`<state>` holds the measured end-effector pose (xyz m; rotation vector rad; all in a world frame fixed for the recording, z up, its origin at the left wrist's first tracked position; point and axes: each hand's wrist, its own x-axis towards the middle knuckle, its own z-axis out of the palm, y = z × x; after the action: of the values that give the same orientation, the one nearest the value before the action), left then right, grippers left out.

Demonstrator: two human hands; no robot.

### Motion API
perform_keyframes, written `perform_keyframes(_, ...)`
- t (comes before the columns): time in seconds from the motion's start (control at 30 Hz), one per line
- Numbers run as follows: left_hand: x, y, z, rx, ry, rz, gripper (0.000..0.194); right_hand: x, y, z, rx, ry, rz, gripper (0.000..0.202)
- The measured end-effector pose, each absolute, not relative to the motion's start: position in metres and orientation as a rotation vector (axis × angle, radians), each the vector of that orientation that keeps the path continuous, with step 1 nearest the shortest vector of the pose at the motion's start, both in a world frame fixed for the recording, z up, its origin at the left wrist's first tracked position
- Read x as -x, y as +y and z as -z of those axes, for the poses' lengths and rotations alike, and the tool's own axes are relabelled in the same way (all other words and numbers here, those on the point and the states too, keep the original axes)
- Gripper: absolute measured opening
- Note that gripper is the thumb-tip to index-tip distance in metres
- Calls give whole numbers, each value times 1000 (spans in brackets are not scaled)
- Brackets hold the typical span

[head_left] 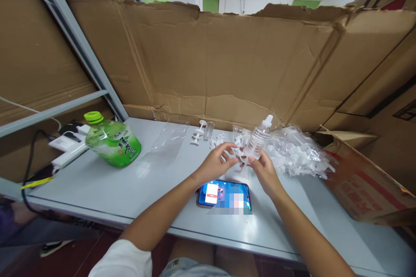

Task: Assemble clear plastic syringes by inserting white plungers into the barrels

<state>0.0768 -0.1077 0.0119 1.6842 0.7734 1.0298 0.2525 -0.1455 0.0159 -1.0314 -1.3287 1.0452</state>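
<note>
My right hand is closed on the lower end of a clear plastic syringe. The syringe tilts up to the right, with printed marks on its barrel and a white tip on top. My left hand is just left of it, fingers curled but apart, with nothing visible between them. Whether its fingertips touch the syringe's lower end I cannot tell. Behind the hands lie white plungers, a clear barrel and several small white parts.
A lit phone lies on the grey table before me. Clear bags of white parts are at right, beside a cardboard box. A green tea bottle, power strip and flat clear bag are at left. Cardboard walls the back.
</note>
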Motion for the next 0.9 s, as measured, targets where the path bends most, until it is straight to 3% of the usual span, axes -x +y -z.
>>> perform_keyframes(0.17,-62,-95,-25,-1356,519,-1132,53,-260,-152,-16,1092,-1517,-1366,41)
perform_keyframes(0.33,-58,-100,-34,-1205,436,-1086,42,-259,-156,-12,1098,-1611,-1512,44)
perform_keyframes(0.53,-54,-104,-34,-1269,305,-973,45,-259,-158,-13,1096,-1577,-1584,54)
perform_keyframes(0.7,-56,-107,-31,-1254,260,-970,44,-254,-161,-15,993,-1536,-1766,45)
perform_keyframes(0.9,-69,-111,-28,-1142,340,-1135,27,-252,-161,-17,1195,-1621,-1457,38)
